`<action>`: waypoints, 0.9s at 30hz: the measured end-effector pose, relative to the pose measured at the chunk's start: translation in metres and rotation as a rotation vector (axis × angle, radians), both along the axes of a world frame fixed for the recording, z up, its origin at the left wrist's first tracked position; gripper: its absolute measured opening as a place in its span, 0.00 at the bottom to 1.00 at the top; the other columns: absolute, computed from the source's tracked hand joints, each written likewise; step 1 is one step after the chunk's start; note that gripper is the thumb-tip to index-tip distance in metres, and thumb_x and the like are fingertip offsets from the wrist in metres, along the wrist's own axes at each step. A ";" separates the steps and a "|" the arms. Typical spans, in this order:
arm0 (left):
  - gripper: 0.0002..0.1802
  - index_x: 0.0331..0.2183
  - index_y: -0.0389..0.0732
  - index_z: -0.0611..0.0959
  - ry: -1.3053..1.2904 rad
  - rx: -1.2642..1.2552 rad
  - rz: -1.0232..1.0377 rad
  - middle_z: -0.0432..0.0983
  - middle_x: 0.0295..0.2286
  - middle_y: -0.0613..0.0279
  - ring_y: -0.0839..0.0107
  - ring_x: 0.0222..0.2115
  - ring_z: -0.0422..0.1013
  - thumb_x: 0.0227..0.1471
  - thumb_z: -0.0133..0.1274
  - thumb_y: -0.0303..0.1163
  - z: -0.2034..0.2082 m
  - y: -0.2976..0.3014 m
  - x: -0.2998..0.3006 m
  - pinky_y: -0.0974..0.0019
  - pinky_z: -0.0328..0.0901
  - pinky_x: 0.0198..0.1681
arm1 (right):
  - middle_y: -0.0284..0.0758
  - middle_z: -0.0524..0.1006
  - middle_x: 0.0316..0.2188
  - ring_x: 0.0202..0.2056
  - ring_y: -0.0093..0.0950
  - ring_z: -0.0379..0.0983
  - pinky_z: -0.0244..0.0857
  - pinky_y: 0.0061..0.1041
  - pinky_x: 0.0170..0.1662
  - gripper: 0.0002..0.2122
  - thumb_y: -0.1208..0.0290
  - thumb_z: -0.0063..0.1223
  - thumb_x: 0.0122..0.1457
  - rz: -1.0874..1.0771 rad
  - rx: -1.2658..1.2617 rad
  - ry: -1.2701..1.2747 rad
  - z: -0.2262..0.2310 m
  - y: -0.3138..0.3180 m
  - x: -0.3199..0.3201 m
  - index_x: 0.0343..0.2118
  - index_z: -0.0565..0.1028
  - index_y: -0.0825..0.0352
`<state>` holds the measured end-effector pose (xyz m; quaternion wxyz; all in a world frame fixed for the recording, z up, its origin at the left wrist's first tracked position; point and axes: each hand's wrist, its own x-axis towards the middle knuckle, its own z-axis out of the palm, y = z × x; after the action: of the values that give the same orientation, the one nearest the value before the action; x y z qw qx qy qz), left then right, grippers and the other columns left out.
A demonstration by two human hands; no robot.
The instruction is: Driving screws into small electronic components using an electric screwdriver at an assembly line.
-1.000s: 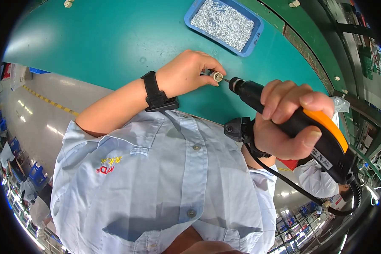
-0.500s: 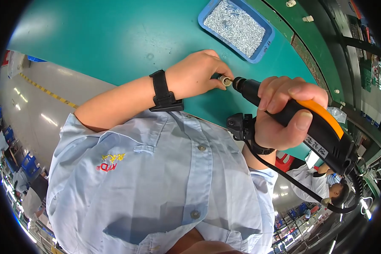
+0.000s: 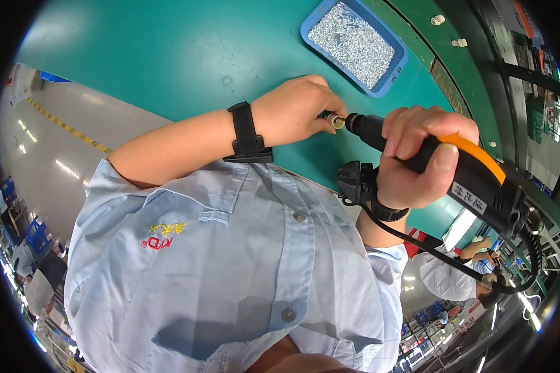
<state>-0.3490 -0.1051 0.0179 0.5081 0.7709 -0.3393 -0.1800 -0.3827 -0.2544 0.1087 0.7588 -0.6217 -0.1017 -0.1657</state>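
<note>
My left hand [image 3: 297,110] is closed, pinching a small pale cylindrical fitting [image 3: 336,121] whose round open end faces right. In my right hand [image 3: 426,155] is a black and orange electric screwdriver [image 3: 473,180], with the fingers wrapped round its body. Its tip [image 3: 351,122] points left at the open end of the fitting, very close to it; whether the bit touches is too small to tell. From the screwdriver's rear end a black cable [image 3: 532,267] curves down and back. Part of the fitting is hidden by my left fingers.
Beyond my hands a blue tray [image 3: 379,90] full of small silvery screws [image 3: 351,46] stands on the green table [image 3: 137,56]. Small white fittings [image 3: 459,43] sit on the green frame to the right. Another person [image 3: 445,276] in a white top is at the lower right.
Both hands, the fitting and the screwdriver tip have shifted slightly right in the picture, as has the tray. The grips are the same. The person behind on the right has bent or turned.
</note>
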 end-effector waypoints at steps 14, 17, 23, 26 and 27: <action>0.18 0.47 0.41 0.71 1.077 -0.359 0.046 0.74 0.37 0.59 0.76 0.30 0.73 0.55 0.48 0.35 0.018 0.022 0.006 0.74 0.68 0.35 | 0.28 0.62 0.14 0.15 0.21 0.58 0.53 0.22 0.21 0.16 0.57 0.45 0.56 -0.126 0.024 -0.131 0.002 -0.034 -0.032 0.37 0.66 0.67; 0.19 0.49 0.41 0.69 1.224 -0.454 0.064 0.73 0.40 0.56 0.78 0.29 0.73 0.58 0.44 0.36 0.021 0.023 0.009 0.75 0.68 0.36 | 0.29 0.62 0.14 0.15 0.20 0.58 0.53 0.22 0.22 0.15 0.59 0.45 0.56 -0.168 -0.020 -0.054 -0.015 -0.030 -0.034 0.37 0.65 0.67; 0.20 0.48 0.39 0.70 1.320 -0.543 0.066 0.73 0.40 0.53 0.70 0.35 0.74 0.59 0.40 0.40 0.021 0.027 0.011 0.70 0.69 0.40 | 0.29 0.61 0.14 0.15 0.20 0.58 0.55 0.23 0.22 0.13 0.61 0.45 0.56 -0.218 -0.046 -0.047 -0.024 -0.029 -0.036 0.35 0.65 0.67; 0.20 0.48 0.39 0.70 1.315 -0.544 0.070 0.73 0.40 0.53 0.70 0.35 0.74 0.59 0.40 0.40 0.021 0.027 0.011 0.70 0.69 0.41 | 0.29 0.61 0.14 0.14 0.20 0.58 0.55 0.23 0.22 0.13 0.62 0.45 0.56 -0.227 -0.041 -0.050 -0.023 -0.030 -0.036 0.35 0.65 0.67; 0.20 0.48 0.39 0.70 1.312 -0.546 0.072 0.73 0.40 0.53 0.70 0.35 0.74 0.59 0.40 0.40 0.021 0.027 0.011 0.70 0.69 0.41 | 0.29 0.61 0.14 0.14 0.20 0.58 0.55 0.23 0.22 0.13 0.62 0.45 0.56 -0.235 -0.038 -0.049 -0.022 -0.030 -0.036 0.35 0.65 0.67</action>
<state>-0.3377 -0.0781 0.0389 0.7882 0.3594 0.0293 -0.4987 -0.4190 -0.2841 0.0862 0.7196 -0.6392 -0.0500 -0.2667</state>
